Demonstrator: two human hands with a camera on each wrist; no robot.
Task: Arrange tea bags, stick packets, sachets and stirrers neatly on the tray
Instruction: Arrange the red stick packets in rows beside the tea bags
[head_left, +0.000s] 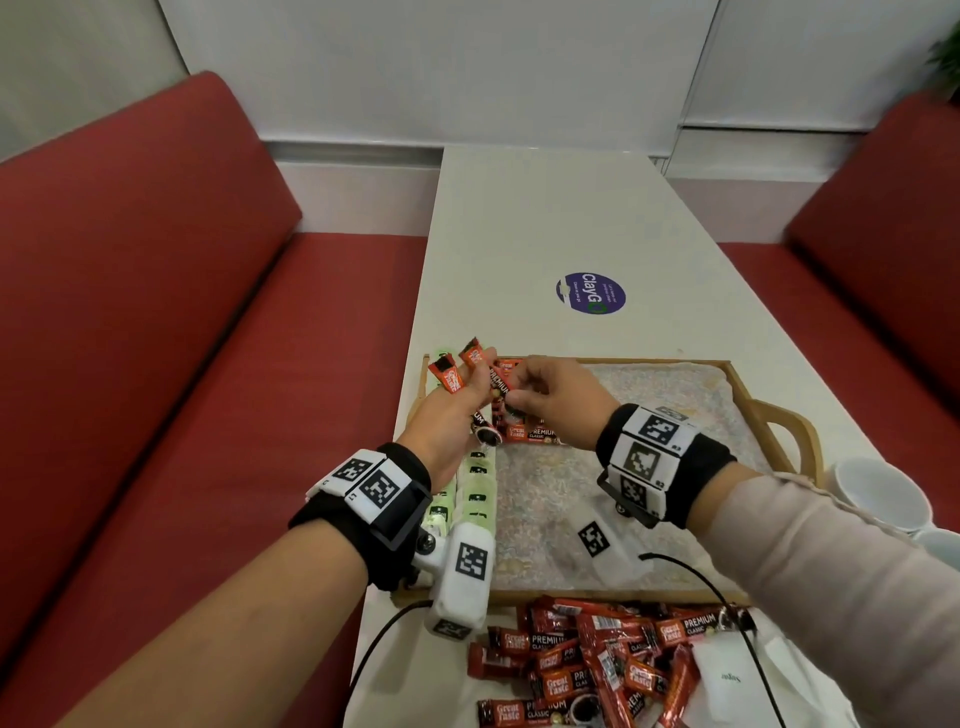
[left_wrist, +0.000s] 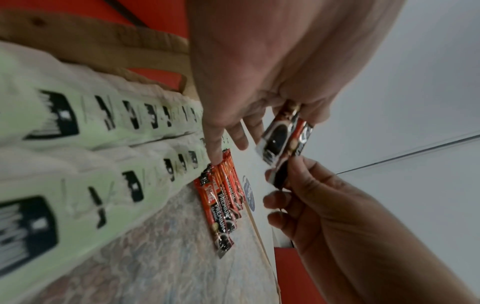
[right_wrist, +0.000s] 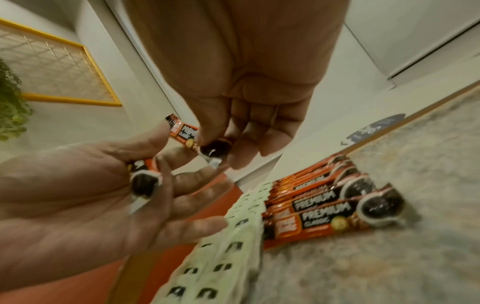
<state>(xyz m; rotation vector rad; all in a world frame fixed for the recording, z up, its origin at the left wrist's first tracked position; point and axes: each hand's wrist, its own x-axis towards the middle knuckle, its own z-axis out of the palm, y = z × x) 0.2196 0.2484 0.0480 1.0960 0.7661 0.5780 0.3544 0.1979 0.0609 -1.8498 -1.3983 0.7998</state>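
Note:
My left hand (head_left: 465, 387) holds a fan of red coffee stick packets (head_left: 470, 364) above the far-left corner of the wooden tray (head_left: 649, 360). My right hand (head_left: 511, 397) pinches the lower end of one of these packets (right_wrist: 202, 144), while the others stay in the left palm (right_wrist: 144, 181). Several red stick packets (head_left: 535, 434) lie side by side on the tray's cloth under the hands. Two rows of pale green tea bags (head_left: 475, 493) run along the tray's left side. A loose pile of red stick packets (head_left: 597, 660) lies on the table in front of the tray.
White cups (head_left: 878, 493) stand right of the tray's handle. White paper packets (head_left: 727, 670) lie beside the pile. A purple sticker (head_left: 592, 293) is on the white table beyond the tray. Red benches flank the table. Most of the tray's cloth to the right is bare.

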